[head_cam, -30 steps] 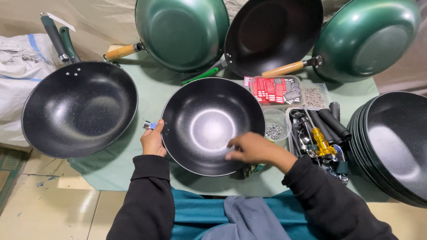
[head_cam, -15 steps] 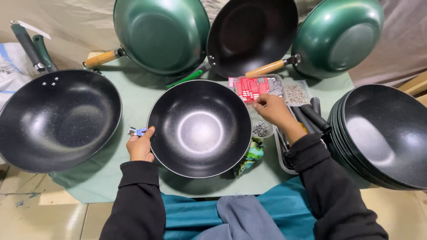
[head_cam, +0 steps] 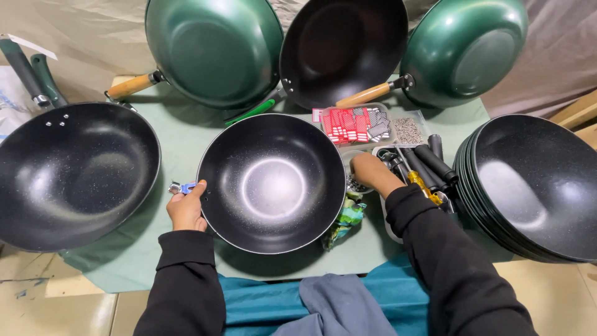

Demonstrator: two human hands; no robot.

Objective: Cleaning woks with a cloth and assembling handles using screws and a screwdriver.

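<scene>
Centre of frame: black wok [head_cam: 272, 182] without a handle, resting on a pale green desk [head_cam: 180, 140]. Left hand [head_cam: 186, 208] at the wok's left rim, grip closed on the rim, thumb inside, small blue-and-silver bracket [head_cam: 180, 186] just beside the fingers. Right hand [head_cam: 368, 171] at right of centre, fingers dipped into a small round bowl [head_cam: 356, 180] of tiny metal parts; cannot tell whether the grip has closed on anything. Far left: larger black wok [head_cam: 68, 174]. Upper frame: three wooden-handled woks propped upright. Right edge: stack of black woks [head_cam: 535, 186]. Beside the right hand: tray of tools [head_cam: 423, 171].
</scene>
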